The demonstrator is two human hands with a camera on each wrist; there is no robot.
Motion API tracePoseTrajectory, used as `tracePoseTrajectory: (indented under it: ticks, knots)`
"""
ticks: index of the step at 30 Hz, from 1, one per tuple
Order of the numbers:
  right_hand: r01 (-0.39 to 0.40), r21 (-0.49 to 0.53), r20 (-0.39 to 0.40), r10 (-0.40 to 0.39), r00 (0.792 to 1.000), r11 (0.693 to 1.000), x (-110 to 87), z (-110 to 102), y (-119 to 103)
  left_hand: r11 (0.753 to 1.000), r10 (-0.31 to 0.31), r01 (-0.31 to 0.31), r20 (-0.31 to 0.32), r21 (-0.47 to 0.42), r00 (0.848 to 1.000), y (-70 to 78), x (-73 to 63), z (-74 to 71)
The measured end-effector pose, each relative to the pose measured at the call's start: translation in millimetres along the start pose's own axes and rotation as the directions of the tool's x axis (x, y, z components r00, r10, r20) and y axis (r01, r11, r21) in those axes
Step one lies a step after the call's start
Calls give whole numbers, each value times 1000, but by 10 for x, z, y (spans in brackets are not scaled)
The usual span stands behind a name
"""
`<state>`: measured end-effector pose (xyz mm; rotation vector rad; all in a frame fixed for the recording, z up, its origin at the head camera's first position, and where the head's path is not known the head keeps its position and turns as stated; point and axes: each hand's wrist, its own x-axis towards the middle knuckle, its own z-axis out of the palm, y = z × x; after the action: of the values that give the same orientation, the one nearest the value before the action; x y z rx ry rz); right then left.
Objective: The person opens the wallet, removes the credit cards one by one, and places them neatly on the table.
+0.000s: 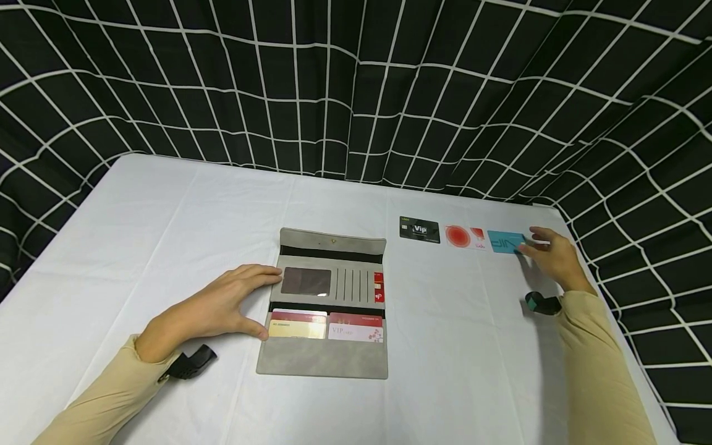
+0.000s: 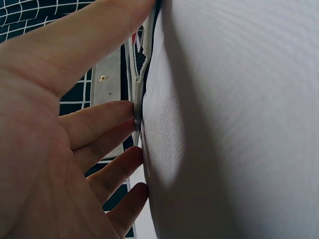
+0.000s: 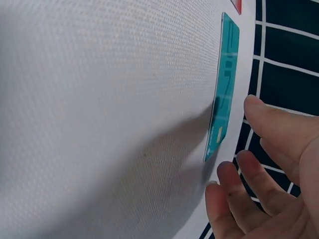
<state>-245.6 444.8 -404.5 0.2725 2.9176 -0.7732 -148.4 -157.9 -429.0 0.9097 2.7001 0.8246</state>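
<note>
Left to right on the white worktop [image 1: 445,346]: the left hand [image 1: 222,300], thumb and fingers spread and grasping nothing, touches the left edge of the opened grey wallet [image 1: 322,358]; a rightward push could skid or buckle it. A yellow-and-red card [image 1: 297,327] and a pink-and-red card [image 1: 355,330] sit in its near pocket, a red card [image 1: 379,288] at its right side; tilting might spill them. Farther right, toward the far edge, lie a black card [image 1: 419,228], a white card [image 1: 459,237] with a red disc, and the teal card [image 1: 505,241]. At the latter's right end, the right hand [image 1: 553,256] is partly open, gripping nothing; contact cannot be told. So thin a card may slip from the fingertips or slide into its neighbour.
</note>
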Motion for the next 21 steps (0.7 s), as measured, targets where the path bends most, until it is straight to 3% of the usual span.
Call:
tracePoseTrajectory:
  ticks: [11, 21]
  knots:
    - [92, 35, -6, -91, 996, 995, -114, 26, -154, 1000, -1, 1, 3, -4, 1000, 20, 1, -12]
    - [249, 10, -65, -248, 967, 968, -313, 117, -386, 1000, -1, 1, 5, -3, 1000, 11, 3, -3]
